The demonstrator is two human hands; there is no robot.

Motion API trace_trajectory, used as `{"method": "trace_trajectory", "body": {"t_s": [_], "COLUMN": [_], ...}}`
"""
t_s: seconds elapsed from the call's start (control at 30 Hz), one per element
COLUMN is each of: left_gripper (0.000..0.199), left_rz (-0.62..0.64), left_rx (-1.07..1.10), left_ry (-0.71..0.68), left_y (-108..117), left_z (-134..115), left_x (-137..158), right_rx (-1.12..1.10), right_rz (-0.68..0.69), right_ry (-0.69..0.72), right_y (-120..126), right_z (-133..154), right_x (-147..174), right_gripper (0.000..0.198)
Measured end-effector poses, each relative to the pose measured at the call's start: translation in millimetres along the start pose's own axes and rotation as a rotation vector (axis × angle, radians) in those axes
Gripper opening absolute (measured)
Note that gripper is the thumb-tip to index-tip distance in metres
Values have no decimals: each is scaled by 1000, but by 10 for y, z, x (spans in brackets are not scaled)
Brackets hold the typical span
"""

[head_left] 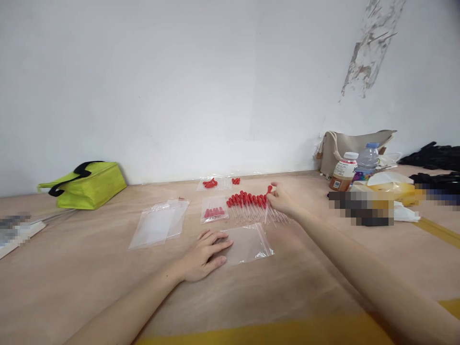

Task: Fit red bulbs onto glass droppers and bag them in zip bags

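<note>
My left hand (206, 254) lies with its fingers spread at the left side of a clear zip bag (246, 244), its fingertips on the plastic. Above that bag, many droppers with red bulbs and thin clear tubes (246, 199) lie side by side in a row. At the row's right end, my right hand (282, 199) pinches one dropper (269, 189) by its red bulb, the tube pointing down. Left of the row is a zip bag with several red-bulbed droppers inside (214, 211). Further left, a few flat zip bags (158, 223) overlap.
Behind, near the wall, lie more bagged red-bulbed pieces (210, 183). A lime-green bag (93, 184) stands at the left. On the right are a brown drink bottle (344, 172), a blue-capped bottle (369, 158), a beige bag (350, 141) and a yellow packet (391, 189).
</note>
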State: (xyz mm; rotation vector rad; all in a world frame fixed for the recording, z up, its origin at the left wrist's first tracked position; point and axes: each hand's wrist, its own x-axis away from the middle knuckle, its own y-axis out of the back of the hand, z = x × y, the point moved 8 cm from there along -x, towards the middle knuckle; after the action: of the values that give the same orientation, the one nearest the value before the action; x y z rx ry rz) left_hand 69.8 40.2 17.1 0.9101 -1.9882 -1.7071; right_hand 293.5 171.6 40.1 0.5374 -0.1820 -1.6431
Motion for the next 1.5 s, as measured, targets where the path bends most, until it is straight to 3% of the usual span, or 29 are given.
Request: {"method": "trace_trajectory", "body": {"t_s": [0.13,0.37,0.47,0.6,0.73,0.87,1.0,1.2,1.3,1.4,1.5], "left_gripper": [39,41,47,51,49,49,49,48,47,43,37], "left_rz": [-36,-32,-35,-46,-52,-56,-54,-50,-52,-45,-36], "left_rx": [4,7,33,54,60,56,55,59,56,39,9], "left_ry": [-28,-23,3,14,12,5,11,19,10,-17,-40], "left_y": [5,10,17,21,24,21,20,21,18,12,0], "left_z": [4,-4,9,23,24,27,30,29,29,16,11], "left_x": [4,3,9,14,8,2,0,0,-1,-4,-7], "right_rx": [-257,-506,-548,-447,-315,-222,31,199,111,81,176], "right_rz": [-26,-62,2,242,406,405,333,396,435,253,104], "right_ry": [67,-107,-155,-172,-37,103,281,405,262,35,31], "right_y": [107,-45,-137,-242,-276,-326,-367,-434,-380,-174,-82], "right_z": [-236,-422,-406,-365,-262,-166,-27,75,-37,-224,-196], "right_x": [364,579,659,769,828,852,897,956,831,560,294], "right_gripper": [48,37,34,28,31,31,27,22,17,11,11]}}
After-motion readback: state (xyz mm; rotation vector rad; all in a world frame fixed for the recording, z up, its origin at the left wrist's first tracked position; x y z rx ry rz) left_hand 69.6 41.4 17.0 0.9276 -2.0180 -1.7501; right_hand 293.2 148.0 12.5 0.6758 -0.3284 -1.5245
